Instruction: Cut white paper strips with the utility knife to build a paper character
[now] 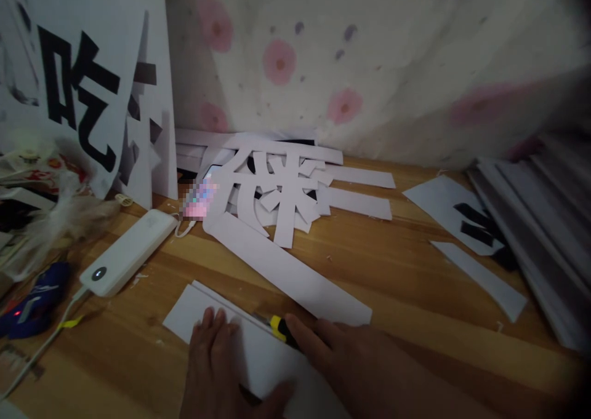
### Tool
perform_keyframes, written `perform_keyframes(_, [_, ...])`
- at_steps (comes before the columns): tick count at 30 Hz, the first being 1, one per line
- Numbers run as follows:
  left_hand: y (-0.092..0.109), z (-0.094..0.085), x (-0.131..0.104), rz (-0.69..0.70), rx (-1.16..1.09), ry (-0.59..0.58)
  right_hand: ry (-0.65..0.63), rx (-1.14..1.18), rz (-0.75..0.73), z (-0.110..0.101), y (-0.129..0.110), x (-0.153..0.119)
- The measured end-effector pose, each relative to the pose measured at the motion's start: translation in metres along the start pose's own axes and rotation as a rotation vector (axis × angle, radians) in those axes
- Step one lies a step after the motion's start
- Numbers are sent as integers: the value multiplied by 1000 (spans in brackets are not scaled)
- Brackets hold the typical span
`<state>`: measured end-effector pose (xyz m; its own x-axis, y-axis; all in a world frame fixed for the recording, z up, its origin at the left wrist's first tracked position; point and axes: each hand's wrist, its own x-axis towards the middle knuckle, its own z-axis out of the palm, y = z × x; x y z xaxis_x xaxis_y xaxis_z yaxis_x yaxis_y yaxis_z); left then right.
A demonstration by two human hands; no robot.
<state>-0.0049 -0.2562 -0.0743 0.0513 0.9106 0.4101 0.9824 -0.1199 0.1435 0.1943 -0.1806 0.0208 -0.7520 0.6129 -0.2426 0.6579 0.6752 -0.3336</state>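
Note:
Near the bottom centre lies a white foam board strip [263, 363], running from upper left to lower right. My left hand [219, 370] rests on it with fingers stretched out and the thumb apart. My right hand [341, 351] is wrapped round a yellow and black utility knife [281, 328], whose blade points left along the strip's upper edge. Just beyond, a long white cut piece [295, 271] lies diagonally. Behind it is a pile of white cut character shapes [286, 191].
A white power bank [129, 253] with a cable sits left, beside a lit phone [201, 197]. A blue tool [39, 302] and plastic bag [60, 222] are far left. Boards with black characters [80, 93] stand behind. Stacked white sheets [530, 240] and a curved offcut [482, 277] lie right.

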Motion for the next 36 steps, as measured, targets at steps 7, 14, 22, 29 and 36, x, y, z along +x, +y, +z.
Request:
perform_keyframes(7, [-11, 0, 0, 102, 61, -14, -14, 9, -85, -1, -17, 63])
perform_keyframes(14, [-26, 9, -8, 202, 98, -18, 198, 5, -165, -2, -35, 105])
perform_keyframes(22, [-24, 11, -10, 179, 80, 8, 160, 39, -196, 0, -32, 103])
perform_keyframes(29, [-12, 10, -3, 100, 30, 52, 106, 50, -214, -8, -28, 102])
perform_keyframes(36, [3, 3, -1, -70, -24, -7, -91, 3, -218, -13, -23, 90])
